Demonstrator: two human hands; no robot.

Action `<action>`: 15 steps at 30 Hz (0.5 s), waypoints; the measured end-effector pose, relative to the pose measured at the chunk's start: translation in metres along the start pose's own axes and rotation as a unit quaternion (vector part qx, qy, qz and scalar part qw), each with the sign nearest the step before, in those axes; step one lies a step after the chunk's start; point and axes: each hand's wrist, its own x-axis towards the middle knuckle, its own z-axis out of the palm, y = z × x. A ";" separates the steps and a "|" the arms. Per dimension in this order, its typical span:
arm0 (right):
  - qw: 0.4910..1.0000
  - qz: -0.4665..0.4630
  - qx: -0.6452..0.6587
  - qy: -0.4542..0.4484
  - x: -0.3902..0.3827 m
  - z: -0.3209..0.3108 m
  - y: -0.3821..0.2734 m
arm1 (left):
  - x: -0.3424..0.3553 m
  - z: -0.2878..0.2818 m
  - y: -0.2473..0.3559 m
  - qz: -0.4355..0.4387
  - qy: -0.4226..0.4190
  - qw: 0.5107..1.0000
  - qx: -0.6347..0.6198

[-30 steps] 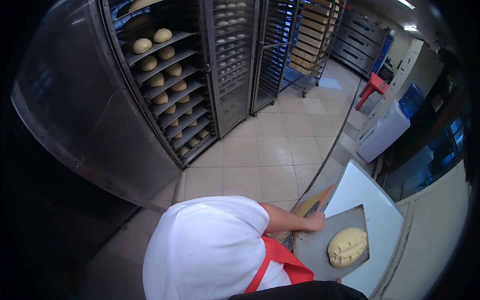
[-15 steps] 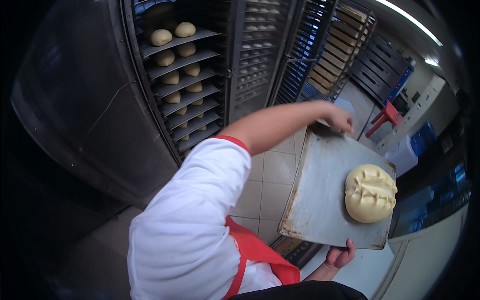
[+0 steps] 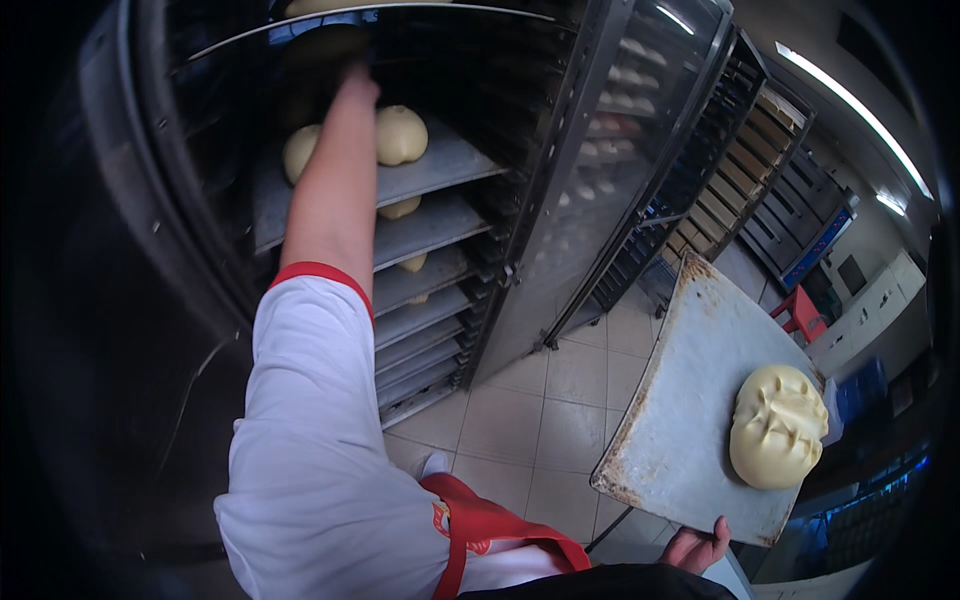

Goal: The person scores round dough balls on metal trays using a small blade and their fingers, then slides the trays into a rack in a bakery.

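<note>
My left hand [image 3: 357, 82] reaches deep into the metal rack cabinet [image 3: 611, 75] at upper left, above a shelf tray [image 3: 445, 170] that bears pale dough balls [image 3: 400, 135]. Its fingers are lost in the shadow, so I cannot tell what they touch. My right hand [image 3: 700, 548] grips the near edge of a worn metal baking tray [image 3: 660, 420], its thumb on top. On that tray lies a large pale dough piece [image 3: 777, 426] with pinched ridges. The tray is held out at the right, outside the cabinet.
More shelves [image 3: 420, 320] with dough sit below. Further back stand a wheeled rack [image 3: 745, 170] of trays, a steel deck oven [image 3: 795, 225], a red stool [image 3: 800, 315], a white cabinet [image 3: 860, 310] and a blue water jug [image 3: 858, 390]. Tiled floor [image 3: 505, 430] lies beneath.
My left hand has left the far edge of the held tray and moved up-left into the rack. The tray has risen from the white top, and my view has turned toward the rack.
</note>
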 end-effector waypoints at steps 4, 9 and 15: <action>0.996 -0.057 -0.062 0.011 -0.008 0.019 -0.017 | 0.011 -0.040 -0.044 -0.047 0.037 0.996 -0.063; 0.997 -0.010 -0.073 0.006 -0.004 0.023 -0.019 | 0.034 -0.071 -0.024 -0.028 0.052 0.996 -0.074; 1.000 0.001 -0.005 0.004 0.171 0.069 0.077 | 0.051 0.039 0.033 0.105 0.040 0.980 -0.162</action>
